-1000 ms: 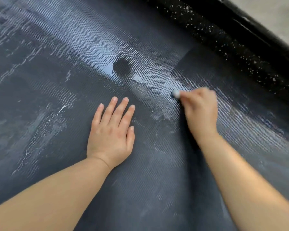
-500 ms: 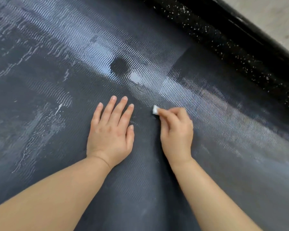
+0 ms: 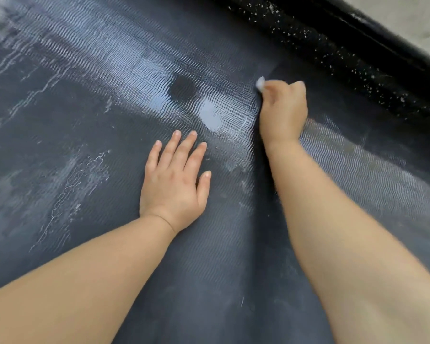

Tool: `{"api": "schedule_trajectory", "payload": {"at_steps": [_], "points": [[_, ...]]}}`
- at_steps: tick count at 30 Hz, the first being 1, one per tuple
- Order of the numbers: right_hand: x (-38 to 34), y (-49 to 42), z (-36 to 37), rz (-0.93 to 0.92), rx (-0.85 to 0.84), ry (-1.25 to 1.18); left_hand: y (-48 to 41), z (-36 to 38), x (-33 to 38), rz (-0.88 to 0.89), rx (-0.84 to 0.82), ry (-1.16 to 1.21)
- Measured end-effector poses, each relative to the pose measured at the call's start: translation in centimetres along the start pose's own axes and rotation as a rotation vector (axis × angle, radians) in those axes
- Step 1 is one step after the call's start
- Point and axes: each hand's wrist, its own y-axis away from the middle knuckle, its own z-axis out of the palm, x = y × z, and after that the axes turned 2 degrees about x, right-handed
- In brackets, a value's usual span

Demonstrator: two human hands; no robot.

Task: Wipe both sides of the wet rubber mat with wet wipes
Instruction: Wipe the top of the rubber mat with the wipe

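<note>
Across the whole view, I see the dark rubber mat lying flat, its wavy ribbing glistening with wet patches and pale streaks. The left hand rests palm-down near the mat's centre, fingers straight and slightly spread, holding nothing. The right hand, further up and to the right, curls its fingers round a small white wet wipe, held against the mat. A black speckled strip borders the mat at upper right.
</note>
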Motion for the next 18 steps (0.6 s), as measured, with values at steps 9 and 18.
{"api": "schedule_trajectory", "payload": {"at_steps": [9,18], "points": [[-1.6,15.7,-3.8,-0.229,-0.079,-0.187,-0.2,-0.5,-0.8,-0.024,0.005,0.119],[-1.5,15.0,-3.5,-0.09,0.012,-0.289,-7.9,-1.2,-4.9,-0.077,-0.032,-0.15]]}}
